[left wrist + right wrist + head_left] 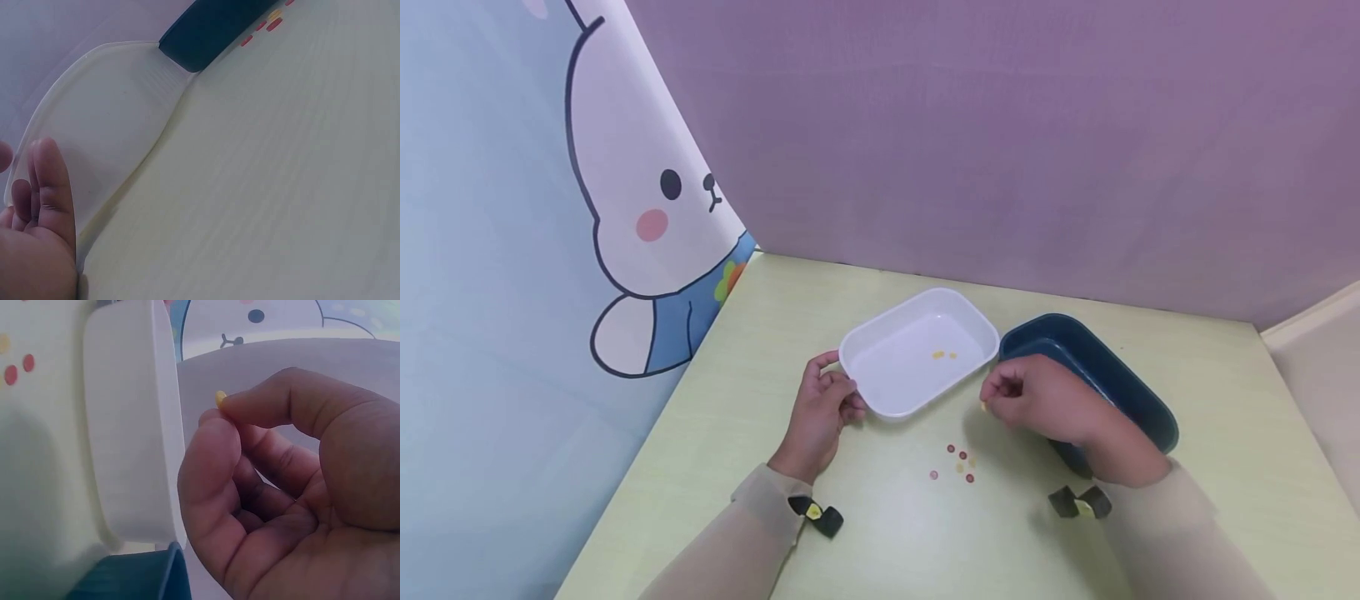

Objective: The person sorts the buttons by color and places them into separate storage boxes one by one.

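Observation:
My right hand [1037,396] pinches a small yellow round piece [220,399] between thumb and forefinger. It is above the near-left edge of a dark teal tub [1120,379], close to the right side of a white tray [887,362]. My left hand [820,408] holds the tray's near-left corner, its thumb at the rim and fingers along the outer wall. A few small yellow pieces [938,355] lie inside the tray. On the table in front of it are several small red round pieces [963,456] and a couple of yellow ones [959,468].
The pale yellow-green table [887,533] meets a purple wall covering [970,167] at the back. A blue covering with a cartoon rabbit [655,250] hangs on the left. The tub and tray stand against each other at their corners.

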`<state>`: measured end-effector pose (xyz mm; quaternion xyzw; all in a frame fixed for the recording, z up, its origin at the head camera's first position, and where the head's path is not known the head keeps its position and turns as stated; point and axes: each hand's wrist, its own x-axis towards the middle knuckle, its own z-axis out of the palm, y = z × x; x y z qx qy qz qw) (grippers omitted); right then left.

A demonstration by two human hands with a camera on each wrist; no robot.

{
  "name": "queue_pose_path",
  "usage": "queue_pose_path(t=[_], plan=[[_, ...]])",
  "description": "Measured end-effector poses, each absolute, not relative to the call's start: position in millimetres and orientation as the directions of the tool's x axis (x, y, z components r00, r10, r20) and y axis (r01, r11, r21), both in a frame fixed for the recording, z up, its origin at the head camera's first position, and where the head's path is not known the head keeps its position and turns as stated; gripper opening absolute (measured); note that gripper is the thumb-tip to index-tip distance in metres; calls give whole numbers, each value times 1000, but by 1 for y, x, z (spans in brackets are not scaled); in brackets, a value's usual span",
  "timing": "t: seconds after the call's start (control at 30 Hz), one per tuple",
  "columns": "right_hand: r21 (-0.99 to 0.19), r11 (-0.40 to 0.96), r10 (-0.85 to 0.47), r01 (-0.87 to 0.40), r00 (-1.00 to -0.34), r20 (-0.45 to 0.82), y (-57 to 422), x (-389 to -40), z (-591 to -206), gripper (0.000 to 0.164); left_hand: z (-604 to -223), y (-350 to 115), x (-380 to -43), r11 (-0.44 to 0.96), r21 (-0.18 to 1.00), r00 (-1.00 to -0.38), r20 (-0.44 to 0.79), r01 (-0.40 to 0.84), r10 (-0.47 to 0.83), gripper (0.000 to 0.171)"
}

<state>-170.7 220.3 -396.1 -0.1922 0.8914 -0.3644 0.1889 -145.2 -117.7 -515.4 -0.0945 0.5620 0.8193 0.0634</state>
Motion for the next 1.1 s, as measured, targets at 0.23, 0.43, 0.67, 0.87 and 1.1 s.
queue_pose_path(t=[0.23, 0.43, 0.67, 0.87, 1.1], plan=[[-781, 606, -489, -154, -846, -213, 220, -187, -391, 9, -517, -118, -145, -361, 908, -973, -230, -212, -7, 52], [-805, 585, -481, -101, -842, -244, 218, -196, -390, 9, -515, -117, -144, -358, 908, -972, -233, -216, -5, 54], [-823, 568, -467, -27, -833, -295, 215, -206, -387, 14, -515, -117, -144, -363, 906, -971, -237, -218, -7, 56], [-822, 570, -447, 8, -836, -319, 213, -218, -383, 15, -516, -117, -145, -363, 906, -971, -238, -217, -13, 52], [-814, 581, -438, 28, -831, -342, 211, -232, -377, 16, -516, -117, -146, -360, 907, -971, -240, -220, -12, 51]])
